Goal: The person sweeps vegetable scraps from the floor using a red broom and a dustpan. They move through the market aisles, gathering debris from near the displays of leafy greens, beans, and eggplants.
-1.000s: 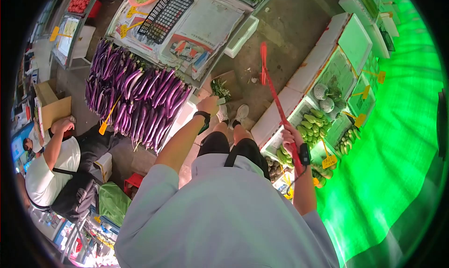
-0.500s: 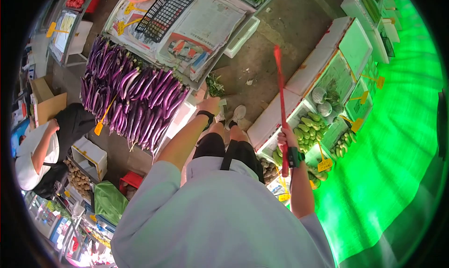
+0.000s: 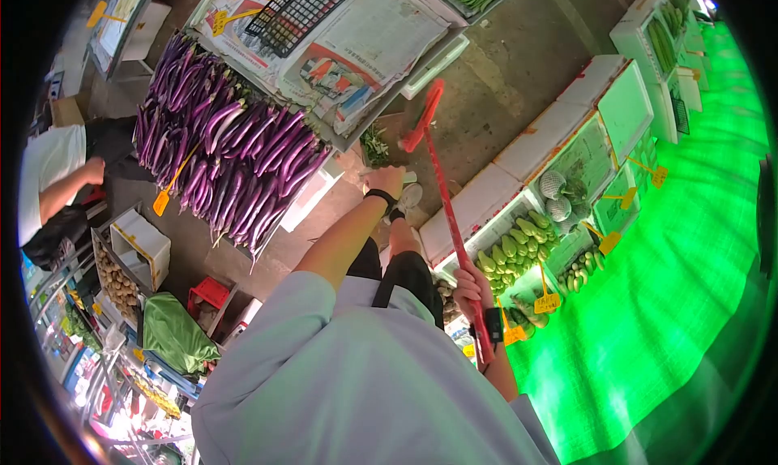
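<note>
My right hand [image 3: 472,291] is wrapped round a long red stick [image 3: 447,205] with a slanting red head [image 3: 423,116] at its far end, above the floor. The stick's lower end runs past my wrist, which has a dark watch. My left hand [image 3: 384,181], a black band at its wrist, reaches low over the floor with its fingers curled. Something small and pale [image 3: 411,176] shows beside its fingertips; what the hand holds is hidden. Green leaves [image 3: 374,146] lie on the floor just beyond it.
Purple eggplants [image 3: 231,145] cover a stand on the left, beside a newspaper-covered table [image 3: 389,39] with a black basket [image 3: 301,15]. White foam boxes [image 3: 519,157] and green vegetables [image 3: 519,250] line the right. Another person [image 3: 61,181] is at the far left.
The red stick has tilted and its head has swung left and turned, now showing broadside. My right hand has moved lower and left in view. My left hand stays low, slightly further right.
</note>
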`<state>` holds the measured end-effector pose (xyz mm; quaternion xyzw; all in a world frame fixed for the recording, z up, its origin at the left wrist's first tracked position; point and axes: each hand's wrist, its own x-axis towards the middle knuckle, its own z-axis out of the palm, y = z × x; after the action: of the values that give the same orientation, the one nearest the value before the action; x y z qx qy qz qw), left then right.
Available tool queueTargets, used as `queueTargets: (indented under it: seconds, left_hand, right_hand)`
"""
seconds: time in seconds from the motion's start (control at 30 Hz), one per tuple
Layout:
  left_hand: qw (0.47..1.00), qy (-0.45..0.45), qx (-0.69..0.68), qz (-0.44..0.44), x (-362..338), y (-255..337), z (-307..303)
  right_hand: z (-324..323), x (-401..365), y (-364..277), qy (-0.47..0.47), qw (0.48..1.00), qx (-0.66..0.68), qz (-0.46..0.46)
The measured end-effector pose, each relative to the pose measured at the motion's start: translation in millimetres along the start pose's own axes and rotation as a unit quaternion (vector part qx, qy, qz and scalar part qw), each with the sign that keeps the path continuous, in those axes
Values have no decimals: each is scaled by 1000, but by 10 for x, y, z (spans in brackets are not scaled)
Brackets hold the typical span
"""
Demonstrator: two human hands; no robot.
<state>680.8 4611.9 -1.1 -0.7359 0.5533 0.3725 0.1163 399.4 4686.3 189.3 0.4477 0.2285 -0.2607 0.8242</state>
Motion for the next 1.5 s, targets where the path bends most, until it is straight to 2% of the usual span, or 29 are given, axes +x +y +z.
queueTargets:
  seconds: [0.03,0.07,0.1,0.2,0.27,0.37,0.4,0.5,0.53,0.57,0.63,0.77,0.8,0.9,1.0,1.1,1.2,1.3,1.4,1.47,1.5]
  left_hand:
    - [1000,-3,-1,5,-3,-16,-26]
    - [1000,-7,1,8,-24,-65,-30]
    - [1000,-14,2,7,-18,-124,-29]
    - [1000,-30,2,6,62,-293,92]
    - [999,-38,1,5,14,-355,117]
    - [1000,13,-16,0,-151,-343,118]
    - [1000,11,-18,1,-167,-334,125]
    - [1000,13,-24,0,-195,-276,160]
    - [999,23,-24,-5,-204,-255,171]
    - [999,34,-25,-9,-200,-240,164]
    - [999,-4,-30,-23,-174,-228,139]
    - [999,-11,-26,-24,-248,-263,43]
    - [999,0,-29,-19,-248,-295,92]
    - [999,27,-38,-12,-251,-367,221]
    - [998,35,-45,-12,-255,-378,290]
    - [998,38,-46,3,-254,-434,326]
    - [999,34,-34,10,-226,-431,356]
    - [999,12,-29,13,-172,-407,315]
    - [999,30,-25,14,-217,-400,174]
    - [998,35,-41,8,-255,-368,100]
    - [998,39,-49,5,-241,-355,85]
  right_hand:
    - [-8,-85,-8,-42,999,23,17]
    - [101,-169,71,17,999,5,-51]
    - [154,-229,131,10,997,-1,-73]
    - [199,-371,106,78,981,-135,-119]
    - [175,-413,11,128,952,-241,-140]
    - [209,-320,-144,272,841,-424,-198]
    - [191,-261,-239,297,793,-493,-201]
    - [76,-56,-418,341,701,-574,-251]
    - [11,-2,-565,338,695,-587,-242]
    - [49,67,-570,337,713,-565,-243]
    - [145,183,-501,334,746,-522,-243]
    - [263,92,-300,188,926,-264,-194]
    - [295,46,-227,136,948,-217,-188]
    - [429,72,-99,109,971,-117,-178]
    - [384,348,-211,156,968,-108,-167]
    - [292,758,-370,149,970,-97,-167]
    - [196,1213,-466,159,946,-176,-219]
    - [367,1459,-267,206,936,-236,-159]
    - [205,1698,-276,271,853,-423,-139]
    - [-309,1791,-510,267,742,-605,-114]
    - [-360,1747,-419,267,702,-651,-109]
